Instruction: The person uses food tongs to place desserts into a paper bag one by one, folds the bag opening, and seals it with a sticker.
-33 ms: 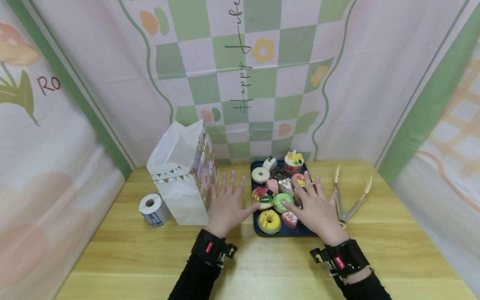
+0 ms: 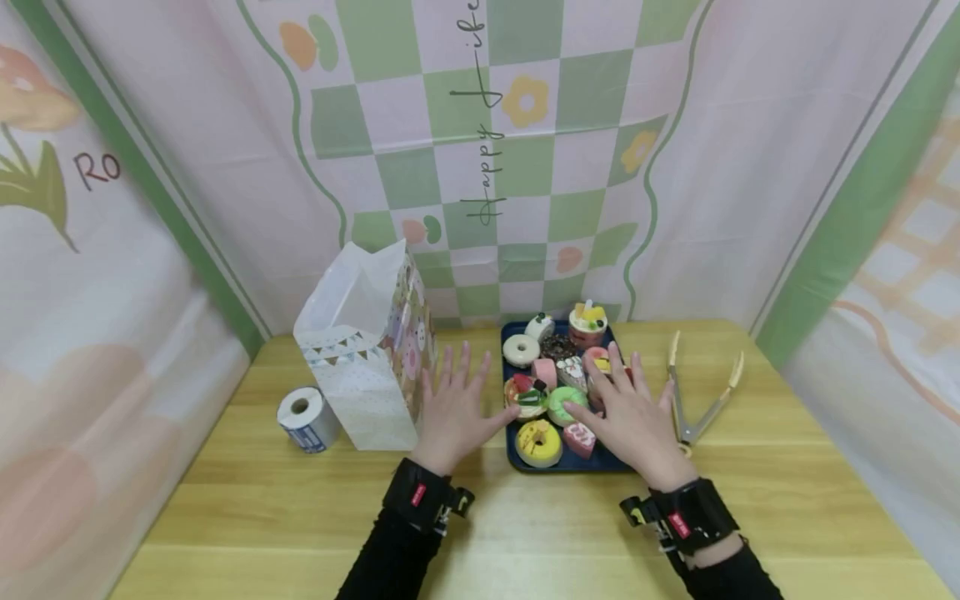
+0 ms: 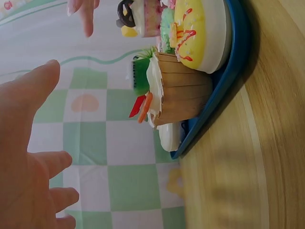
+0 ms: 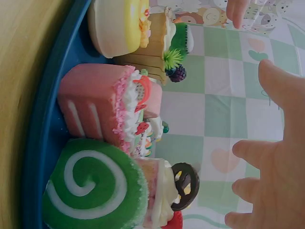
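My left hand (image 2: 456, 417), fingers spread, hovers between a paper bag (image 2: 363, 383) and a dark blue tray (image 2: 517, 469). Over the tray's right side my right hand (image 2: 639, 427) is spread the same way, holding nothing. Toy pastries crowd the tray: a yellow donut (image 2: 551, 450), a green donut (image 2: 561, 407), a pink cake slice (image 2: 579, 439), a white donut (image 2: 521, 351) and a fruit-topped cup cake (image 2: 587, 325). In the right wrist view a green swirl roll (image 4: 95, 186) stands beside the pink slice; the left wrist view shows a fruit cupcake (image 3: 181, 90). Both hands stay apart from the pastries.
Metal tongs (image 2: 693, 425) with pale tips lie spread on the wooden table (image 2: 525, 542), right of the tray. A label roll (image 2: 307, 421) stands left of the open-topped bag. Printed cloth (image 2: 525, 167) hangs behind the table and along both sides.
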`<state>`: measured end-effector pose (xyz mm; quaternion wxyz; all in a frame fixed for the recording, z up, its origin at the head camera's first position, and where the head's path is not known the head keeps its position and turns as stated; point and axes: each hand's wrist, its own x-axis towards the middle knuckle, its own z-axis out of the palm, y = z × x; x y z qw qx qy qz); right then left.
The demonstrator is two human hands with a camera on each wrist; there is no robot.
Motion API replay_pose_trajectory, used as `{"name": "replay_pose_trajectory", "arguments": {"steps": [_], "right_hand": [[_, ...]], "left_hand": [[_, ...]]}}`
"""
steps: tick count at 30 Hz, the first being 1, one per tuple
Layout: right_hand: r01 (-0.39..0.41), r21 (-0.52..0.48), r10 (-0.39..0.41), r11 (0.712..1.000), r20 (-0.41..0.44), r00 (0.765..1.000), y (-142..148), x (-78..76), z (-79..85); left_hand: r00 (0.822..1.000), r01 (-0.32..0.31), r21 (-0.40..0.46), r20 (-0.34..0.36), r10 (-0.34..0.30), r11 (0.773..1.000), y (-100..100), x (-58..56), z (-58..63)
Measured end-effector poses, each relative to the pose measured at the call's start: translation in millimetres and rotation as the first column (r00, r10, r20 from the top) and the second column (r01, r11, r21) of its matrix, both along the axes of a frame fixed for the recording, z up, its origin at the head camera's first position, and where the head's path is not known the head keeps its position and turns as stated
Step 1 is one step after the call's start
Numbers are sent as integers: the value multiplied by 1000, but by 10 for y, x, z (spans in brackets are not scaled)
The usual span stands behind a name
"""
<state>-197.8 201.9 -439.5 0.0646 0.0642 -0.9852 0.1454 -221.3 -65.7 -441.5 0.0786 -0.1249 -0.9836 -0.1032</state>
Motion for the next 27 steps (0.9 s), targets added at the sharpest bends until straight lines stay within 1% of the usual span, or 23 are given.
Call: {"name": "replay_pose_trajectory", "arguments": {"steps": [7,15,19,23,25,27], "right_hand": [[-3,23,3,1000,0,1000,9,-11,-35],[3,-1,-3,1000,-3,1000,11,-8,-33],[14,-12,-14,1000,-7,1000,12,-5,-16],[17,-27,-16,999,17,1000,36,-2,4],[19,-47,-17,999,29,999,56,-2,13],[25,-69,-23,997,29,999,75,-3,20]], "left_hand": [[1000,-7,5,9,7,1000,-19,-1,-8],[1000,-7,21,22,6,1000,-28,25,20],[1000,1,18,28,-1,1000,-49,43,73],[999,22,13,35,-22,1000,-85,63,165],[999,36,39,14,-36,999,-105,78,226],[998,56,72,-45,-53,996,-123,90,283]]}}
